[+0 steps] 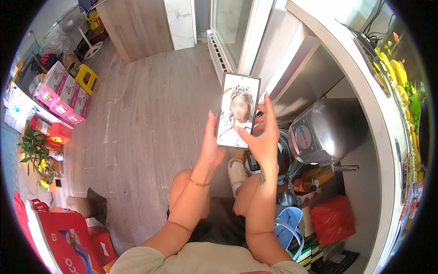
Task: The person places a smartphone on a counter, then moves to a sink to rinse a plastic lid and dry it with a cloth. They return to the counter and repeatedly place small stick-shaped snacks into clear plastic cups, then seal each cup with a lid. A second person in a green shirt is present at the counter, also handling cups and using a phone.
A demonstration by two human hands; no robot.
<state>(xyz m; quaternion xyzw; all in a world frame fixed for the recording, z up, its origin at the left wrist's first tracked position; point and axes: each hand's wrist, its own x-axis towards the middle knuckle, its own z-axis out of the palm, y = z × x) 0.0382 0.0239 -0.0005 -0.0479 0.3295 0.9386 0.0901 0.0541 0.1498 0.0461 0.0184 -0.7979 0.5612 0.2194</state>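
Observation:
A smartphone (pixel 232 130) with a thin dark frame is held upright in front of me, above my knees. Its bright screen displays a picture of a person with something on the hair. My left hand (pixel 212 145) supports the phone along its left edge and lower corner, and a bracelet circles that wrist. On the other side, my right hand (pixel 266 137) grips the right edge, fingers curled behind. The right thumb lies over the lower part of the screen. Parts of the fingers behind the phone are hidden.
A shiny metal machine (pixel 326 130) with a lever stands close on my right, under a white-edged counter (pixel 365 77). Below it are a blue basket (pixel 288 223) and a red bag (pixel 333 220). Pink boxes (pixel 64 93), a yellow stool (pixel 86 78) and red cartons (pixel 68 235) line the left.

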